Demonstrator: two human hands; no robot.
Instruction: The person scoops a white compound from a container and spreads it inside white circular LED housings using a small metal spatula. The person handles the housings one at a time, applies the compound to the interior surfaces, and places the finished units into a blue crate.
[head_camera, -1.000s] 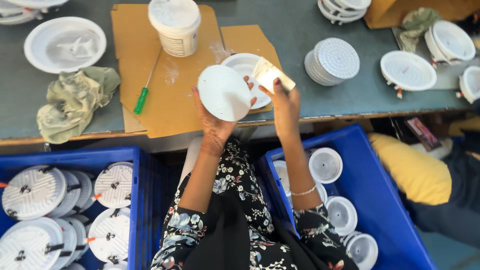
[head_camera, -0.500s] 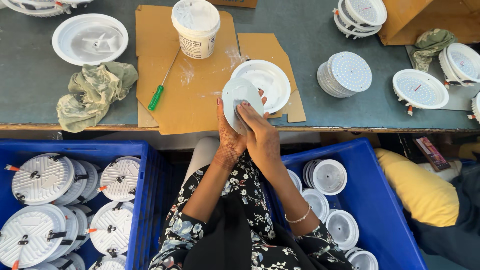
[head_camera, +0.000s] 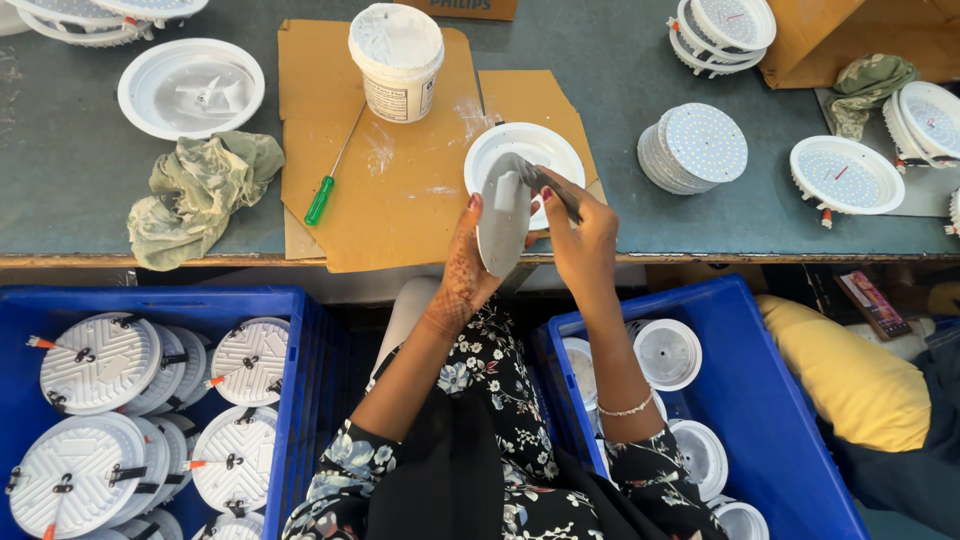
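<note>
My left hand (head_camera: 468, 262) holds a round grey disc (head_camera: 503, 225) tilted nearly on edge, just over the table's front edge. My right hand (head_camera: 588, 238) pinches a thin dark flat tool (head_camera: 548, 186) whose tip rests on the disc's face, where a pale smear shows. Right behind the hands a white round lamp housing (head_camera: 528, 148) lies on a sheet of brown cardboard (head_camera: 400, 190). A white tub of paste (head_camera: 397, 58) stands at the cardboard's far edge. A green-handled screwdriver (head_camera: 322, 198) lies on its left side.
A crumpled greenish cloth (head_camera: 200, 195) and a white housing (head_camera: 190, 88) lie at the left. A stack of LED discs (head_camera: 695, 150) and more lamps (head_camera: 845, 175) sit at the right. Blue crates of lamp parts flank my lap, left (head_camera: 305, 330) and right (head_camera: 790, 400). A yellow cushion (head_camera: 850, 370) lies beside the right crate.
The disc was held flat toward me with my right hand raised apart. My hands then came together, and the disc is now turned on edge with the tool against it.
</note>
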